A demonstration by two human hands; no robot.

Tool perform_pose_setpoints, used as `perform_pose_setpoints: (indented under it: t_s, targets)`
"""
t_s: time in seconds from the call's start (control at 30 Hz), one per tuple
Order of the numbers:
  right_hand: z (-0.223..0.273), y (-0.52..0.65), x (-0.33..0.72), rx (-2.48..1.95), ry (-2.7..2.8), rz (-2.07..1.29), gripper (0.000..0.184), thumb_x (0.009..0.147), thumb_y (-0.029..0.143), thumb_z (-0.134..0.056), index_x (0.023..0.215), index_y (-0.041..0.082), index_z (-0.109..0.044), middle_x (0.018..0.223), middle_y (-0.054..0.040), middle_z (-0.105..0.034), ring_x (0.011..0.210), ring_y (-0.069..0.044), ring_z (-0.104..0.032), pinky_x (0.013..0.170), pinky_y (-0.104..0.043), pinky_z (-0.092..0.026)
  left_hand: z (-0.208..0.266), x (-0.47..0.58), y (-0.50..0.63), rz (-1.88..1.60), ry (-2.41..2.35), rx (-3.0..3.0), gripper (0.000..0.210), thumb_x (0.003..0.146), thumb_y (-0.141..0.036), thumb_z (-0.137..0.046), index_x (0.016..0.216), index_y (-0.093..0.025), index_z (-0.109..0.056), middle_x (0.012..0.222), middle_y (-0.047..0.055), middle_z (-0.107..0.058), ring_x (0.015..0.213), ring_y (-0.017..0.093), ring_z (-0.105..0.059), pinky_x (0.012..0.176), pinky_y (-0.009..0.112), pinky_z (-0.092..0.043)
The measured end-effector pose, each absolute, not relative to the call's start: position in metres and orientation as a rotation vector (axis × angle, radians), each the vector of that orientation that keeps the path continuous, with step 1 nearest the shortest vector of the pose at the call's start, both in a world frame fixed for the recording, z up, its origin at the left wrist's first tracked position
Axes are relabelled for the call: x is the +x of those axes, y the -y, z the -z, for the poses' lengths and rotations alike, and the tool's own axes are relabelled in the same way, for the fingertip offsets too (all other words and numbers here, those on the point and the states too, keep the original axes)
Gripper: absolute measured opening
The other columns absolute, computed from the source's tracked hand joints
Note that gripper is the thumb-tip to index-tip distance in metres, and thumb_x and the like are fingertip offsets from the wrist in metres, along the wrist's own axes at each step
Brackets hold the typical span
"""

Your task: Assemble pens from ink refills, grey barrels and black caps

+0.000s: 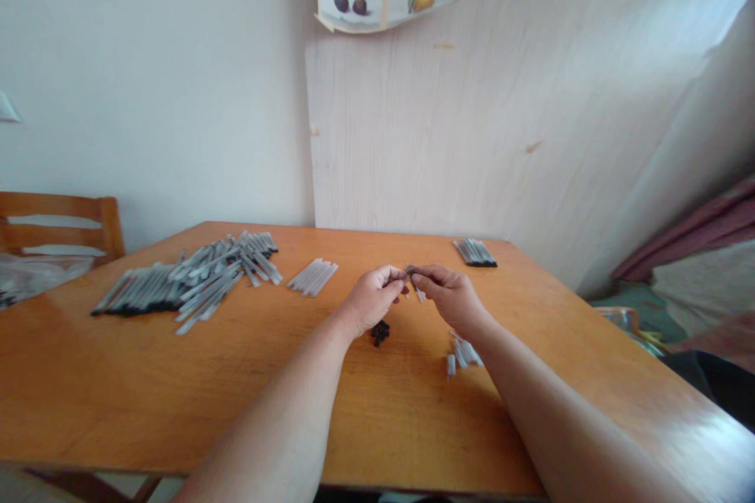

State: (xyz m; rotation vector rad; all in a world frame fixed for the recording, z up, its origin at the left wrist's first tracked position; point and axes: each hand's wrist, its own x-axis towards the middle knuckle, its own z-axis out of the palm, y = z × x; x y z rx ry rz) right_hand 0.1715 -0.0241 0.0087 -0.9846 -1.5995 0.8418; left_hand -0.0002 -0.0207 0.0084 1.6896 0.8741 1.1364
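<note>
My left hand [373, 299] and my right hand [453, 295] meet above the middle of the wooden table [283, 401]. Both are closed, with thumbs and fingertips pinching small thin parts [411, 273] between them. A narrow pale piece [419, 295] sticks down beside my right fingertips; its exact kind is too small to tell. Below my left hand lies a little heap of black pieces [381, 332], perhaps caps. Near my right forearm are several short whitish tube-like pieces [465, 352], partly hidden by the arm.
At the left lies a large pile of translucent pen-like tubes [206, 277], some with black ends. A small row of whitish tubes [314, 277] lies left of my hands. Black-ended tubes [475, 251] sit at the back right. A wooden chair [109, 226] stands at the far left.
</note>
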Motion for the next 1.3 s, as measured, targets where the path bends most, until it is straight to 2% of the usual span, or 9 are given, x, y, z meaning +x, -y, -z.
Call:
perform_pose_setpoints:
  t_s: [0.2, 0.43, 0.67, 0.9, 1.1, 1.17, 1.3]
  targets:
    - [-0.0096, 0.0249, 0.1743, -1.068, 1.565, -0.851, 0.036, 0.078, 0.043, -0.058, 0.102, 0.017, -0.067, 0.073, -0.0022, -0.062, 0.064, -0.013, -0.051, 0.063, -0.027, -0.041, -0.0076, 0.0000, 0.0197, -1.137, -0.871, 1.689, 0.019, 0.084, -0.026, -0.053, 0.096, -0.014, -0.062, 0.088, 0.007, -0.067, 0.080, 0.015, -0.060, 0.069, 0.027, -0.047]
    - [-0.0151, 0.0292, 0.1729, -1.089, 1.655, -0.774, 0.026, 0.080, 0.042, -0.055, 0.078, 0.017, -0.061, 0.064, 0.0006, -0.055, 0.058, -0.011, -0.045, 0.057, -0.025, -0.036, -0.0035, 0.0010, 0.0172, -1.128, -0.874, 1.729, 0.019, 0.083, -0.026, -0.053, 0.095, -0.015, -0.063, 0.088, 0.007, -0.067, 0.079, 0.015, -0.060, 0.069, 0.027, -0.047]
    - [-0.0111, 0.0260, 0.1759, -1.265, 1.814, -0.526, 0.026, 0.084, 0.039, -0.050, 0.070, 0.018, -0.055, 0.060, 0.0029, -0.047, 0.057, -0.011, -0.042, 0.053, -0.023, -0.031, -0.0025, 0.0035, 0.0181, -1.109, -0.920, 1.849, 0.017, 0.082, -0.025, -0.053, 0.090, -0.016, -0.065, 0.084, 0.006, -0.068, 0.075, 0.014, -0.059, 0.072, 0.027, -0.045]
    - [-0.0065, 0.0206, 0.1792, -1.311, 1.910, -0.478, 0.039, 0.088, 0.047, -0.042, 0.062, 0.018, -0.051, 0.055, 0.0030, -0.043, 0.054, -0.011, -0.041, 0.050, -0.024, -0.027, -0.0021, 0.0055, 0.0217, -1.087, -0.881, 1.946, 0.017, 0.082, -0.027, -0.055, 0.090, -0.018, -0.066, 0.086, 0.004, -0.069, 0.081, 0.015, -0.060, 0.075, 0.026, -0.045]
    - [-0.0082, 0.0213, 0.1813, -1.287, 1.859, -0.632, 0.053, 0.091, 0.057, -0.032, 0.062, 0.018, -0.053, 0.054, 0.0007, -0.048, 0.052, -0.012, -0.044, 0.052, -0.025, -0.032, -0.0099, 0.0058, 0.0264, -1.078, -0.884, 1.919, 0.017, 0.084, -0.025, -0.052, 0.091, -0.017, -0.065, 0.085, 0.004, -0.069, 0.078, 0.014, -0.060, 0.077, 0.027, -0.046]
    - [-0.0114, 0.0237, 0.1817, -1.260, 1.821, -0.638, 0.050, 0.091, 0.055, -0.033, 0.066, 0.017, -0.054, 0.058, -0.0003, -0.052, 0.055, -0.012, -0.047, 0.054, -0.025, -0.035, -0.0106, 0.0054, 0.0263, -1.083, -0.886, 1.909, 0.017, 0.085, -0.025, -0.052, 0.091, -0.017, -0.065, 0.085, 0.005, -0.069, 0.077, 0.014, -0.060, 0.077, 0.027, -0.046]
    - [-0.0154, 0.0276, 0.1818, -1.196, 1.794, -0.636, 0.031, 0.087, 0.045, -0.046, 0.076, 0.018, -0.056, 0.065, 0.0005, -0.055, 0.060, -0.012, -0.049, 0.056, -0.024, -0.037, -0.0087, 0.0041, 0.0236, -1.093, -0.915, 1.907, 0.019, 0.085, -0.025, -0.051, 0.093, -0.016, -0.065, 0.087, 0.006, -0.069, 0.078, 0.014, -0.061, 0.078, 0.028, -0.047]
